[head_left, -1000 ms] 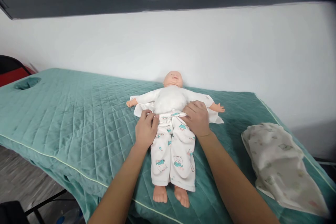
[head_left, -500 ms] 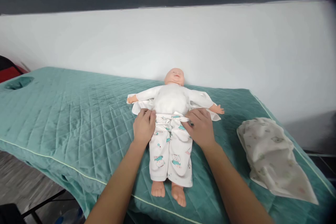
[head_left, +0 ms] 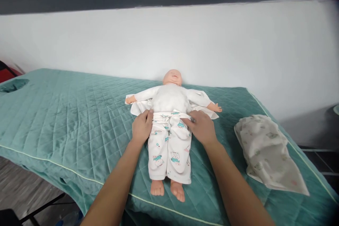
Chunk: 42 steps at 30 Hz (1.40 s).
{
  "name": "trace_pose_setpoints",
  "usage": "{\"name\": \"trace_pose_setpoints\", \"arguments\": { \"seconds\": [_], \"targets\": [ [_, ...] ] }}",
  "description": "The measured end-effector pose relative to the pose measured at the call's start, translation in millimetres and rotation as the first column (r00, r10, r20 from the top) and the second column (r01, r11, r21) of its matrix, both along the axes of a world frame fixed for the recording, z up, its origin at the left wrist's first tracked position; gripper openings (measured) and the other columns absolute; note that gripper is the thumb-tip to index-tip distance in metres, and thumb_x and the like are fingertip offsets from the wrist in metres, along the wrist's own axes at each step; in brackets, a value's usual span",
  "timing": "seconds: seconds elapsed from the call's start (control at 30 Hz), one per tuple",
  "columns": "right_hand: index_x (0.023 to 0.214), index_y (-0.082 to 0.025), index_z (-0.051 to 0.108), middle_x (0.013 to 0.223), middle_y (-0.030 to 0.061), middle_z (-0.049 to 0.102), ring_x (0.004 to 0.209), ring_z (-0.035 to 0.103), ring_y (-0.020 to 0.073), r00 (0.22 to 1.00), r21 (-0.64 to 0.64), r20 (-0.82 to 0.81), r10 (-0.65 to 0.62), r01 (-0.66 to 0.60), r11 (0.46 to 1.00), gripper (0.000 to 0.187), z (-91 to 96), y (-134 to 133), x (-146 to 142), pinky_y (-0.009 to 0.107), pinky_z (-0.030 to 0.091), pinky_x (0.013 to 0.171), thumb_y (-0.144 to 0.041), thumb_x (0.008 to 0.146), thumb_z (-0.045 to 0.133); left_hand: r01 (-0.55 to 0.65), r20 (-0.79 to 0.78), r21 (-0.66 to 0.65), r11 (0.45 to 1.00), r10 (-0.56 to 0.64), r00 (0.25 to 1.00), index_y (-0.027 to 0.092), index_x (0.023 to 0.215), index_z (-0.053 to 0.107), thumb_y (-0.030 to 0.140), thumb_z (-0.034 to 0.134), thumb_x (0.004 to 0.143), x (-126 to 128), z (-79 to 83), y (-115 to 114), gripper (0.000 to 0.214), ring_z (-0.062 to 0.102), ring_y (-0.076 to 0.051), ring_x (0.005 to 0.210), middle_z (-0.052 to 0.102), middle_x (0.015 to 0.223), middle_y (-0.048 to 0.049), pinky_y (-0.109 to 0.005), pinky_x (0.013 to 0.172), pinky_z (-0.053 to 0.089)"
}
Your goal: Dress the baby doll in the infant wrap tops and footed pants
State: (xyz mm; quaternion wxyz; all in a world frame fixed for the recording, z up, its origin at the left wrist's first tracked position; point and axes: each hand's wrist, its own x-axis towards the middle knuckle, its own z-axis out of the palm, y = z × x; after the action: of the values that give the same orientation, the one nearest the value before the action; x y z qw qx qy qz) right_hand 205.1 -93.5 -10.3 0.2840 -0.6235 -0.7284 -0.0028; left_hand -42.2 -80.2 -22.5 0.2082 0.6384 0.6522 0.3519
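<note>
A baby doll (head_left: 171, 98) lies on its back, arms spread and head toward the wall. It wears white printed trousers (head_left: 170, 148) with teal cartoon animals, pulled up to the waist; its bare feet stick out below. My left hand (head_left: 142, 126) grips the waistband at the doll's hip on the left side, fingers bent. On the other side, my right hand (head_left: 201, 126) pinches the waistband between thumb and fingers. White cloth (head_left: 197, 108) spreads out under the doll's arms and sides.
The doll rests on a green quilted bed cover (head_left: 79, 123) with a face hole (head_left: 13, 85) at the far left. A crumpled white printed cloth (head_left: 268, 152) lies to the right. Behind stands a white wall (head_left: 132, 46). The bed's near edge (head_left: 148, 203) runs beneath my forearms.
The view has shifted slightly, so everything sits a little further left. Both hands stay at the waistband, and the right hand's fingers have closed a bit more on it.
</note>
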Motion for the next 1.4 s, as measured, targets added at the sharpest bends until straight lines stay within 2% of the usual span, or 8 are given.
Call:
{"name": "trace_pose_setpoints", "arguments": {
  "seconds": [0.2, 0.33, 0.6, 0.77, 0.87, 0.97, 1.2, 1.4],
  "targets": [
    [0.067, -0.021, 0.05, 0.068, -0.0002, 0.059, 0.068, 0.052, 0.0173, 0.976, -0.258, -0.213, -0.038, -0.018, 0.966, 0.046, 0.5, 0.8, 7.8, 0.029, 0.029, 0.061, -0.061, 0.088, 0.062, -0.017, 0.029, 0.002, 1.0, 0.017, 0.999, 0.023, 0.07, 0.047, 0.055, 0.031, 0.101, -0.2, -0.9, 3.0, 0.048, 0.054, -0.017, 0.067, 0.057, 0.066, 0.0007, -0.026, 0.066, 0.034],
    [0.097, -0.024, 0.064, 0.074, -0.0014, 0.059, 0.068, 0.052, 0.0166, 0.904, -0.274, -0.425, 0.04, -0.17, 0.947, 0.038, -6.0, 5.6, 13.3, 0.029, 0.036, 0.062, -0.06, 0.088, 0.062, 0.004, 0.104, -0.001, 1.0, -0.004, 0.995, 0.023, 0.071, 0.045, 0.054, 0.033, 0.1, -2.3, -2.6, 3.1, 0.045, 0.052, -0.016, 0.067, 0.054, 0.064, 0.0024, -0.025, 0.068, 0.037],
    [0.114, -0.024, 0.052, 0.084, -0.003, 0.055, 0.075, 0.052, 0.0154, 0.73, -0.29, -0.683, 0.017, -0.291, 0.912, 0.052, -11.7, 9.6, 8.3, 0.03, 0.044, 0.069, -0.06, 0.082, 0.069, 0.118, 0.256, 0.049, 0.992, -0.127, 0.958, 0.023, 0.084, 0.053, 0.052, 0.041, 0.099, -0.9, 1.7, 1.7, 0.035, 0.053, -0.013, 0.077, 0.057, 0.076, 0.0039, -0.022, 0.072, 0.041],
    [0.121, -0.026, 0.043, 0.093, -0.0031, 0.056, 0.077, 0.054, 0.0143, 0.596, -0.265, -0.8, 0.069, -0.455, 0.85, 0.069, -14.6, 15.1, 9.7, 0.028, 0.047, 0.069, -0.05, 0.07, 0.083, 0.055, 0.003, 0.067, 0.996, -0.055, 0.998, 0.023, 0.085, 0.054, 0.05, 0.033, 0.102, 5.5, 7.1, 8.6, 0.038, 0.056, -0.017, 0.071, 0.058, 0.071, 0.001, -0.026, 0.066, 0.035],
    [0.118, -0.025, 0.046, 0.097, -0.0017, 0.058, 0.082, 0.057, 0.0154, 0.581, -0.238, -0.811, 0.062, -0.426, 0.873, 0.065, -17.8, 21.1, 11.0, 0.03, 0.049, 0.074, -0.049, 0.07, 0.084, 0.015, -0.208, 0.107, 0.994, 0.007, 0.978, 0.023, 0.087, 0.056, 0.05, 0.03, 0.103, 10.9, 13.6, 17.3, 0.041, 0.058, -0.021, 0.072, 0.061, 0.074, -0.0033, -0.029, 0.062, 0.027],
    [0.114, -0.024, 0.05, 0.107, 0.0016, 0.061, 0.092, 0.06, 0.0177, 0.558, -0.189, -0.828, 0.05, -0.362, 0.913, 0.061, -20.9, 26.7, 10.6, 0.033, 0.051, 0.082, -0.05, 0.07, 0.084, 0.034, -0.222, 0.152, 0.988, 0.001, 0.975, 0.023, 0.087, 0.057, 0.049, 0.029, 0.104, 15.0, 15.7, 29.2, 0.041, 0.059, -0.021, 0.073, 0.062, 0.075, -0.0048, -0.03, 0.063, 0.026],
    [0.099, -0.022, 0.055, 0.094, 0.0009, 0.058, 0.083, 0.054, 0.0175, 0.716, -0.156, -0.698, 0.018, -0.177, 0.972, 0.051, -18.0, 31.7, 5.9, 0.031, 0.048, 0.073, -0.054, 0.069, 0.082, 0.075, 0.097, 0.147, 0.986, -0.09, 0.991, 0.023, 0.073, 0.042, 0.048, 0.035, 0.102, 13.2, 2.4, 41.0, 0.038, 0.048, -0.015, 0.064, 0.048, 0.063, 0.0024, -0.027, 0.064, 0.031],
    [0.07, -0.021, 0.051, 0.082, 0.0009, 0.053, 0.077, 0.05, 0.0174, 0.849, -0.021, -0.519, 0.098, -0.127, 0.992, 0.042, -14.9, 33.1, 7.1, 0.031, 0.041, 0.068, -0.055, 0.076, 0.076, 0.047, 0.138, 0.074, 0.996, -0.057, 0.989, 0.021, 0.064, 0.038, 0.051, 0.04, 0.099, 8.3, 2.8, 10.3, 0.046, 0.04, -0.013, 0.059, 0.043, 0.058, 0.0033, -0.027, 0.061, 0.027]
  ]
}}
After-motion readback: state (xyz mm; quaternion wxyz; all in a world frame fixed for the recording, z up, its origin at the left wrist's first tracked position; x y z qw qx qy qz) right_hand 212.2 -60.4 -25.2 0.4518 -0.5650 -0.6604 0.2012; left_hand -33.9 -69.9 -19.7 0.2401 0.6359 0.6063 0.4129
